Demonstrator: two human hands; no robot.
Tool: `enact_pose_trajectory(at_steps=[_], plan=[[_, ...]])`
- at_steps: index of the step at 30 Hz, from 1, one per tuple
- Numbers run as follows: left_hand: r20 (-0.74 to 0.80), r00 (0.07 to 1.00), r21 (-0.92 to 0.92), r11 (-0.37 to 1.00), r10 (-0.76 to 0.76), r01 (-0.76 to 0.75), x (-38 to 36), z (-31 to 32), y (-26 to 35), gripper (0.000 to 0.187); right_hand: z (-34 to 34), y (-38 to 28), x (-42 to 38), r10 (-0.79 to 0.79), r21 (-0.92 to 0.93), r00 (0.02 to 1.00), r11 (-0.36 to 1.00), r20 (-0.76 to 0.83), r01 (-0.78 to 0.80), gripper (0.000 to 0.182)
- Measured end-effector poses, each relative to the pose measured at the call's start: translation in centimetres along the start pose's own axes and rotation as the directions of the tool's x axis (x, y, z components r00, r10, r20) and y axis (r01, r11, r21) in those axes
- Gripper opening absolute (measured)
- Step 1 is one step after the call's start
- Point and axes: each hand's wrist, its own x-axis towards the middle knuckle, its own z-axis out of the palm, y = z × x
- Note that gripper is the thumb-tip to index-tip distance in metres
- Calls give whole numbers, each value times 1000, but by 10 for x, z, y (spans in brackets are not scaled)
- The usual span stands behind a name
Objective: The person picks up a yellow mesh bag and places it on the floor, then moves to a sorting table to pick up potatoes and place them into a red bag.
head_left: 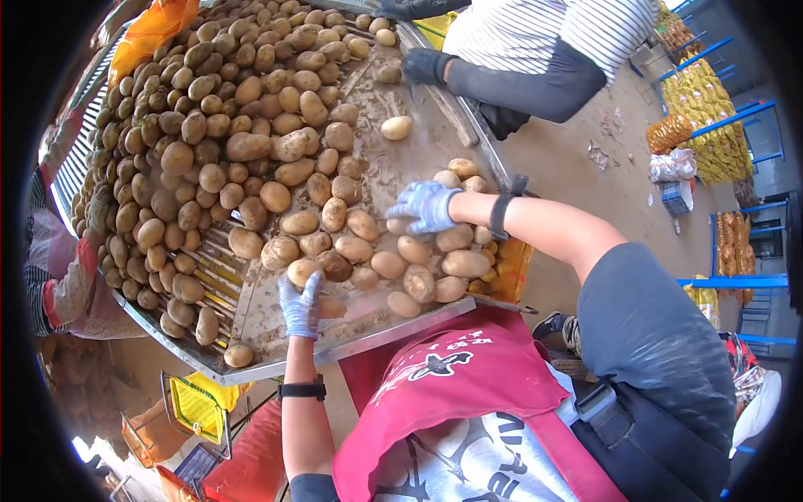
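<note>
My left hand [299, 308], in a blue-and-white glove, is at the near side of a metal sorting table [381, 335]. Its thumb and fingers close around the near side of a potato [304, 272]. Further right, my right hand [425, 207] wears a matching glove and reaches over the loose potatoes. Its fingers curl over another potato [400, 225], partly hidden beneath them. Several potatoes [387, 264] lie between and around my hands, one with a pale rough patch [419, 284] facing up.
A large potato heap [242, 109] covers the table's far left, partly over slatted bars [219, 289]. Across the table, a co-worker's dark-gloved hand [425, 66] is beside a potato. Another person's gloved hand [90, 251] is at the left edge. Filled net sacks [707, 117] stand right.
</note>
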Motion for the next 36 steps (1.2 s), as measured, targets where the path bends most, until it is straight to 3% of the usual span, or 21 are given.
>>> enact_pose_trajectory(at_steps=[3, 5, 8, 11, 12, 14, 16, 18, 20, 21, 22, 24, 25, 26, 27, 28, 29, 30, 32, 34, 36], plan=[[134, 989, -221, 972, -55, 84, -9, 30, 15, 47, 15, 20, -21, -28, 164, 999, 986, -31, 33, 47], [222, 970, -225, 963, -95, 146, -14, 48, 23, 46, 42, 51, -32, -38, 248, 991, 966, -130, 70, 43], [299, 952, -232, 963, -63, 136, -26, 78, 29, 46, 9, 44, -85, 407, 717, 869, 691, -281, -91, 38], [387, 915, -229, 949, -114, 215, -32, 101, 41, 44, 36, 53, -105, 545, 640, 663, 758, -514, -126, 33], [423, 900, -222, 950, -109, 219, -30, 107, 39, 43, 38, 39, -106, 580, 634, 640, 751, -503, -183, 33], [413, 906, -172, 968, -95, 180, -31, 112, 46, 41, 45, 18, -103, 477, 377, 698, 873, -535, -308, 36], [321, 944, -78, 991, -74, 105, -42, 104, 65, 39, 64, -12, -110, 239, 217, 819, 965, -521, -144, 36], [215, 966, -30, 987, -145, 155, -53, 71, 60, 36, 82, -38, -118, -10, 64, 885, 997, -466, 45, 36], [234, 948, 84, 976, -214, 200, -64, 33, 41, 34, 96, -41, -140, -180, 104, 901, 965, -395, 239, 34], [275, 927, 184, 960, -256, 211, -69, 15, 24, 34, 96, -36, -141, -170, 169, 857, 944, -487, 284, 31], [302, 902, 283, 933, -307, 222, -75, 6, 15, 34, 86, -28, -133, 52, 401, 845, 895, -531, 196, 29], [338, 857, 212, 919, -389, 333, -72, 35, 48, 37, 69, -2, -124, 207, 208, 637, 975, -743, -74, 28], [345, 838, 175, 906, -422, 385, -71, 50, 65, 38, 62, 7, -113, 234, 250, 620, 966, -749, -64, 25], [362, 833, 220, 907, -419, 360, -65, 65, 40, 42, 54, 11, -101, 256, 285, 602, 957, -756, -50, 23], [360, 826, 204, 901, -433, 383, -63, 89, 34, 44, 40, 4, -92, 126, 220, 623, 973, -772, 75, 25], [351, 847, 240, 912, -400, 331, -64, 109, 45, 46, 23, -6, -80, -43, 182, 610, 935, -791, 303, 27], [473, 816, 39, 933, -332, 357, -62, 120, 35, 48, 18, -14, -66, -104, 165, 645, 925, -757, 343, 29], [503, 802, 0, 928, -323, 373, -60, 131, 31, 49, 13, -21, -52, -166, 148, 677, 913, -717, 381, 30], [557, 776, -79, 912, -295, 403, -58, 151, 28, 51, 1, -30, -14, -104, 202, 756, 932, -646, 300, 37], [539, 803, 31, 958, -255, 284, -60, 166, 38, 55, -5, -38, 35, -27, 172, 812, 973, -583, 156, 45], [557, 807, -128, 939, -197, 318, -70, 180, 46, 59, -8, -55, 70, -111, 29, 880, 990, -463, 141, 50]])
